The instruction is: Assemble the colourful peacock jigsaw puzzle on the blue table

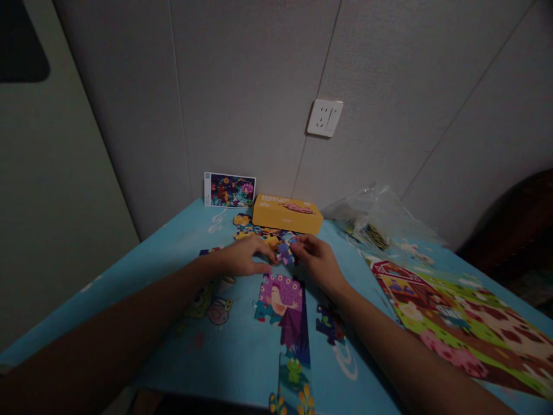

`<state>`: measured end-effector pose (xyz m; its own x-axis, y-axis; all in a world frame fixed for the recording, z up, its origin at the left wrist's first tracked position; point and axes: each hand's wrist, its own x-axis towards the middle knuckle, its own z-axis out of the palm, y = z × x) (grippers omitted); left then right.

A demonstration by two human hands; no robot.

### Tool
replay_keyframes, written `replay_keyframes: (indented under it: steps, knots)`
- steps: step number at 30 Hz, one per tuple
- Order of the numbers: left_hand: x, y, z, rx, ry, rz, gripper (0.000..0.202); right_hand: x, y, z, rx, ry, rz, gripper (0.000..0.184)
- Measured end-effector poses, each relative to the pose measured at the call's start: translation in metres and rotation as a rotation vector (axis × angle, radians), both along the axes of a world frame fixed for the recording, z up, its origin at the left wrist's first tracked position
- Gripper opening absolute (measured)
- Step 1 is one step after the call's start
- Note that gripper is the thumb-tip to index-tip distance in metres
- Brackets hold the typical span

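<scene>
My right hand [317, 260] pinches a blue-purple puzzle piece [285, 252] between thumb and fingertips, just in front of the box. Close by on the left, my left hand [248, 256] reaches toward the same spot, thumb and index finger apart, with no piece visible in it. Below both hands lies a joined strip of puzzle with a pink peacock [279, 297], running toward me to a green frog [294, 370]. Loose yellow and dark puzzle pieces [242, 220] are spread beyond my hands. Another dark piece [326, 323] lies beside my right forearm, which partly covers the pieces there.
A yellow box [287, 214] stands at the back near the wall, beside an upright picture card [230, 190]. To the right are a clear plastic bag [380, 216] with pieces and a farm-scene puzzle [462, 323]. A blue patterned cloth [233, 363] covers the table.
</scene>
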<state>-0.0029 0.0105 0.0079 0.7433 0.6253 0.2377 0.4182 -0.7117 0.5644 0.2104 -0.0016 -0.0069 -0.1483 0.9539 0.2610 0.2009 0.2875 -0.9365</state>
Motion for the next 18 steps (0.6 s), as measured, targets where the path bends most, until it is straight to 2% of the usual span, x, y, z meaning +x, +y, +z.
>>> replay_keyframes:
  steps: [3, 7, 11, 16, 18]
  knots:
    - [-0.004, -0.001, -0.003, 0.108, 0.123, -0.030, 0.034, 0.003, 0.001, -0.001, 0.080, -0.141, 0.021, 0.027]
    - [-0.004, -0.002, -0.003, 0.075, 0.232, 0.014, 0.036, -0.001, -0.002, -0.002, 0.101, -0.338, 0.058, 0.024]
    - [0.000, -0.004, 0.000, 0.026, 0.308, 0.087, 0.042, -0.008, -0.003, -0.004, 0.120, -0.407, 0.024, 0.021]
    - [0.002, -0.008, 0.004, 0.040, 0.337, 0.193, 0.068, -0.014, -0.005, -0.002, 0.173, -0.473, 0.074, 0.019]
    - [0.002, -0.009, 0.005, 0.052, 0.356, 0.197, 0.069, -0.016, -0.006, -0.001, 0.211, -0.496, 0.083, 0.018]
